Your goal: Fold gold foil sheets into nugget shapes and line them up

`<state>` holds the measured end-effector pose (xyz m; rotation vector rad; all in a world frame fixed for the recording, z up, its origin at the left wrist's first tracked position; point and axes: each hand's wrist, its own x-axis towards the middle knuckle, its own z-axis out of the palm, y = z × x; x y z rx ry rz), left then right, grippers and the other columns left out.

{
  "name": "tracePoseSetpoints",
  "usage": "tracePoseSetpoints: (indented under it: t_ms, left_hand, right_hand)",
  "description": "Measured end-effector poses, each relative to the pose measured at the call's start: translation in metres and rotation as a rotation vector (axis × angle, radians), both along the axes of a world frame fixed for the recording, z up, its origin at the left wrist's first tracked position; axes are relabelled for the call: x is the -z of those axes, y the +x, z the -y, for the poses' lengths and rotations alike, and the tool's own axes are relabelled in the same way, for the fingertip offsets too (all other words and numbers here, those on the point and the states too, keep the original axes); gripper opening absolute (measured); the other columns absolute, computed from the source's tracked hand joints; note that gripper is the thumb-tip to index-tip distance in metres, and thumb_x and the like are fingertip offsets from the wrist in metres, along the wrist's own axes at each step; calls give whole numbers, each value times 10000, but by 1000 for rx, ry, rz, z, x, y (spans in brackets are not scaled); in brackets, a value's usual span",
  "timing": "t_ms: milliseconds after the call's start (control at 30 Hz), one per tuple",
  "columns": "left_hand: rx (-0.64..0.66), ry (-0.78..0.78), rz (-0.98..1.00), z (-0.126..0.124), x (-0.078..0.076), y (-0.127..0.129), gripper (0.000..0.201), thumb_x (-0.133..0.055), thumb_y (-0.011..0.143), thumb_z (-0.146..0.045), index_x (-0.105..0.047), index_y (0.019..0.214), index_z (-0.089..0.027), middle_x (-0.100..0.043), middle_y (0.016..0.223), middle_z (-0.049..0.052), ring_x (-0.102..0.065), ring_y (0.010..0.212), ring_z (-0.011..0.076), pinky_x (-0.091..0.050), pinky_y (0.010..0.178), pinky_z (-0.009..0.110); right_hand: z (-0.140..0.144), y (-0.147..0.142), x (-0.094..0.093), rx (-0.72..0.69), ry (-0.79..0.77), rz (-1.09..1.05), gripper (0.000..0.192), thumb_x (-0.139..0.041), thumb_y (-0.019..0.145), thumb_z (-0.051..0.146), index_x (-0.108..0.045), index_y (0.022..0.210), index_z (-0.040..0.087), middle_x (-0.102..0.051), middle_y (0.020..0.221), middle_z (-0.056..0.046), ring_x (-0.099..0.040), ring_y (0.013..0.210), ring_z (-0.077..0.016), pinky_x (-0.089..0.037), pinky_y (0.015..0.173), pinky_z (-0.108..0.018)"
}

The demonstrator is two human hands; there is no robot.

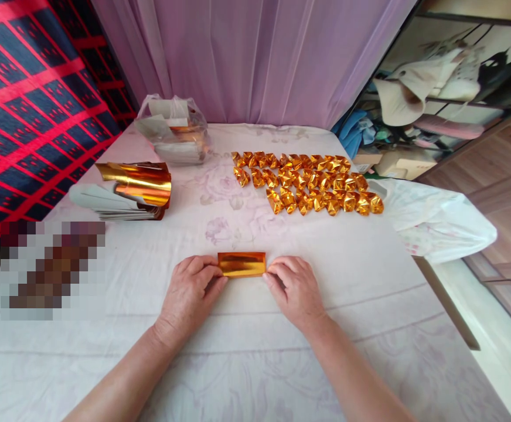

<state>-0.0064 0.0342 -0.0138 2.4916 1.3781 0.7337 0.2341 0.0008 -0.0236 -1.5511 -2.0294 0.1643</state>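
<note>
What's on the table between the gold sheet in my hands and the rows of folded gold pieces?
Nothing: in the head view only bare floral tablecloth lies between the gold sheet and the folded gold pieces.

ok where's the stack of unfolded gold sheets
In the head view, the stack of gold foil sheets lies on the table's left side, just in front of the plastic bag, left of the folded gold pieces.

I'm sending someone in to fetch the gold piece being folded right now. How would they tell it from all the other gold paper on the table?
On the white-covered table, look at the near edge, where the left hand and right hand meet. Pinched between their fingertips lies the folded gold sheet, a flat smooth rectangle. The finished gold pieces farther back are small crumpled shapes in rows; the gold sheet stack at far left is curled.
</note>
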Motion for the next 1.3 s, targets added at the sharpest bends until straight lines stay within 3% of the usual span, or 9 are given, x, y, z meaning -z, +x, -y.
tracePoseSetpoints:
  t_ms: [567, 1300]
  left_hand:
    - [-93, -38, 8, -2, 0, 8, 167, -556, 903, -288, -643, 791, -200, -654, 1027, 76, -599, 972, 255, -471, 881, 454]
    - [-132, -62, 24, -4, 2, 8, 194, -585, 875, -288, -609, 703, -203, -648, 1030, 78, -601, 984, 258, -475, 891, 458]
  right_hand:
    - [-3, -13, 0, 143, -44, 34, 186, -576, 907, 253, -591, 724, 222, -648, 834, -30, -552, 825, -201, -351, 756, -341]
    - [-5, -17, 0, 193, -54, 139, 203, -607, 891, 267, -554, 699, 228, -620, 797, -36, -530, 798, -211, -330, 723, -348]
